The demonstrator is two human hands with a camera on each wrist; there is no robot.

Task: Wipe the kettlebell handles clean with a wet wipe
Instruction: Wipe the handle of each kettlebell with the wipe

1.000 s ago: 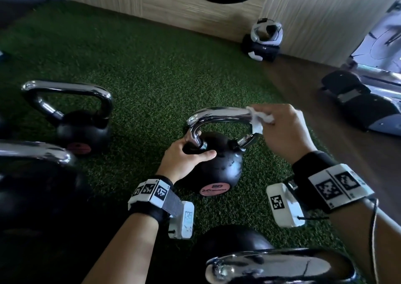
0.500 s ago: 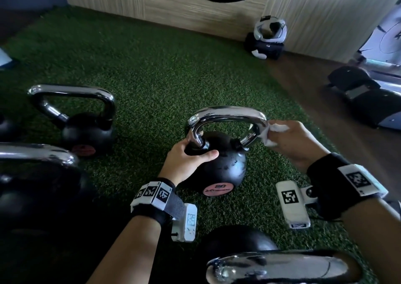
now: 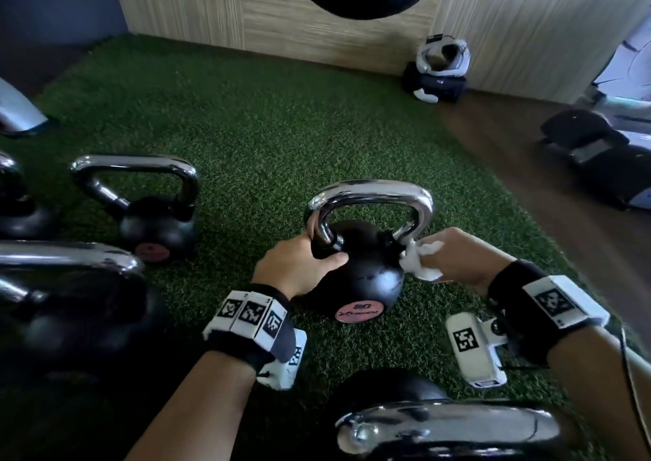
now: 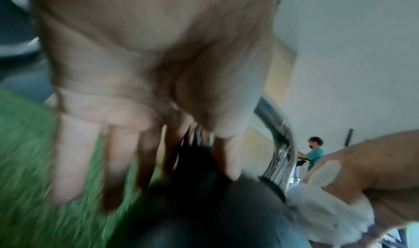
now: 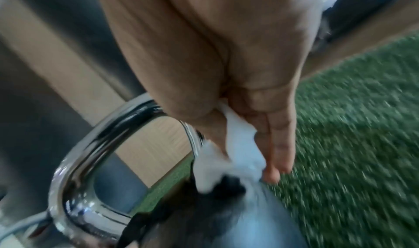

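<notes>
Several kettlebells stand on green artificial turf, which fills most of the head view; none of them sits in a container. At lower left is the biggest, a dark kettlebell with a chrome handle, and another large one cuts the bottom edge. Left of centre stands a smaller kettlebell with a pink label whose writing is too small to read.

Centre frame is the kettlebell being cleaned, a black ball with a chrome handle and a pink disc label near its base; its print looks upside down and cannot be read for certain. The left hand is clamped around the base of the handle's left leg, thumb lying across the ball. The right hand pinches a crumpled white wet wipe between thumb and fingers, pressing it where the handle's right leg meets the ball. Both wrists wear black bands with square coded markers.

At upper right, by the wood-panel wall, lies a white and grey headset on a dark bag.
</notes>
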